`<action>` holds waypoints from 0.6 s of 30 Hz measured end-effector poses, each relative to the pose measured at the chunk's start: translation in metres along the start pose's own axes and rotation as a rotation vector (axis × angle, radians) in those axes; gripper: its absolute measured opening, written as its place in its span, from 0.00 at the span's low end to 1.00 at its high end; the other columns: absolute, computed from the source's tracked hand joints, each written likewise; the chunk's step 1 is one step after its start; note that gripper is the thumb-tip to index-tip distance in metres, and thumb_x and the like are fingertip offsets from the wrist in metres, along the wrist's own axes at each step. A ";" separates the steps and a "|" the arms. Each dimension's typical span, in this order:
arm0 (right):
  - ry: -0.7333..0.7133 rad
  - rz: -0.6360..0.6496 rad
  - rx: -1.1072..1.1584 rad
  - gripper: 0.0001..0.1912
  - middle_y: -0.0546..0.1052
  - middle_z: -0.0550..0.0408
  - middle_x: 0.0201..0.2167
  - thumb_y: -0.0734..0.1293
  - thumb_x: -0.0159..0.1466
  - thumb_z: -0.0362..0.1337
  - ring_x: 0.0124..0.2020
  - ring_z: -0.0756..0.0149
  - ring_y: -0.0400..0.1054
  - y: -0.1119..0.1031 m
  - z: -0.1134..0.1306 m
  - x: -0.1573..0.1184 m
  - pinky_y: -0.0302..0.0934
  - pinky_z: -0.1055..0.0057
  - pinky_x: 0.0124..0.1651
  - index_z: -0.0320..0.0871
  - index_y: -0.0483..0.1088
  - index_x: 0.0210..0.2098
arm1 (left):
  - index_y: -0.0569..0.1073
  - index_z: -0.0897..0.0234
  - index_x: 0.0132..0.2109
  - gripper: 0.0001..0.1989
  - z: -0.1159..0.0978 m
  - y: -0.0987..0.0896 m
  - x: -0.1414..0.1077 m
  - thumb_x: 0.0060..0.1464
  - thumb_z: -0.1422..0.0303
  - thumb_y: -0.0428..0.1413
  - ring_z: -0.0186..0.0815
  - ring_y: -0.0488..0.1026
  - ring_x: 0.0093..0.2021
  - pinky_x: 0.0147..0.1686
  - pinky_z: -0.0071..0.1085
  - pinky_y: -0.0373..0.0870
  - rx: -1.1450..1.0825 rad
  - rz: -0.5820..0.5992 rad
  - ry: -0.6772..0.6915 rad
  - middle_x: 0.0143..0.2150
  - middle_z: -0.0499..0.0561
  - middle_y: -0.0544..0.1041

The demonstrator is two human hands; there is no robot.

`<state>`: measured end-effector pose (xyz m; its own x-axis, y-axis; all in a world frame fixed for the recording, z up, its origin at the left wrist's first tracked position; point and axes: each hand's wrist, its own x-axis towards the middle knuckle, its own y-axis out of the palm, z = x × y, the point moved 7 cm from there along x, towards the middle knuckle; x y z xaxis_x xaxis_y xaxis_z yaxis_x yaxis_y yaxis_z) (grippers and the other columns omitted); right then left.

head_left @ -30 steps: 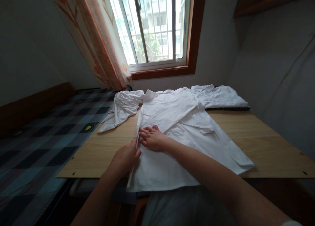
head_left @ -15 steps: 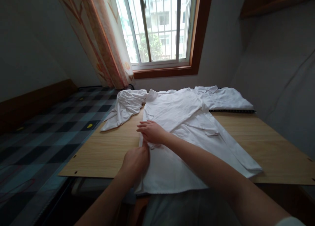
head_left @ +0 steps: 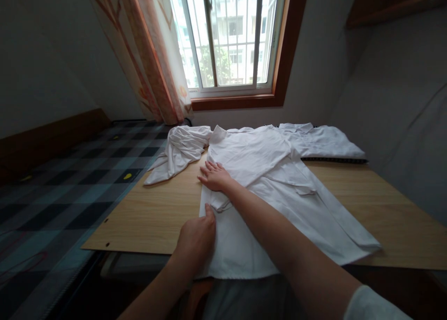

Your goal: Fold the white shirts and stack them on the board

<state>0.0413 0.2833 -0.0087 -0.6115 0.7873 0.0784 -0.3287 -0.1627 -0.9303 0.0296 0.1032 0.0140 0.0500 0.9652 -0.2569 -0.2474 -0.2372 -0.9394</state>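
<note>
A white long-sleeved shirt (head_left: pixel 251 236) lies spread on a wooden board, its sleeves folded across the body and its collar end toward the window. My right hand (head_left: pixel 215 176) rests flat with fingers spread on the shirt's left side, over a folded sleeve. Nearer to me, my left hand (head_left: pixel 197 234) is closed on the shirt's left edge, thumb on top; its other fingers are mostly hidden. The shirt's lower hem hangs slightly past the board's front edge.
Beneath the shirt is a light wooden board (head_left: pixel 146 222). A crumpled white garment (head_left: pixel 183 148) lies at its back left, and a folded white shirt (head_left: pixel 324 141) at the back right. A checkered bed cover (head_left: pixel 80 176) stretches left. Behind stand a curtain (head_left: pixel 150 55) and barred window (head_left: pixel 230 41).
My right hand has slid a little away from me and its fingers have spread. My left hand stays at the edge, its thumb now plainly visible. The view has shifted slightly.
</note>
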 end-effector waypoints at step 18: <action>0.097 -0.095 0.025 0.34 0.48 0.41 0.74 0.51 0.73 0.50 0.75 0.56 0.38 -0.004 -0.008 0.007 0.30 0.52 0.73 0.36 0.54 0.70 | 0.59 0.76 0.70 0.35 -0.002 0.049 -0.037 0.55 0.76 0.52 0.45 0.80 0.31 0.30 0.32 0.74 0.011 -0.073 -0.009 0.33 0.66 0.81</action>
<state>0.0436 0.2943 -0.0067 -0.5048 0.8535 0.1296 -0.4004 -0.0985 -0.9110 0.0173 0.0561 -0.0225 0.0597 0.9807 -0.1861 -0.2539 -0.1654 -0.9530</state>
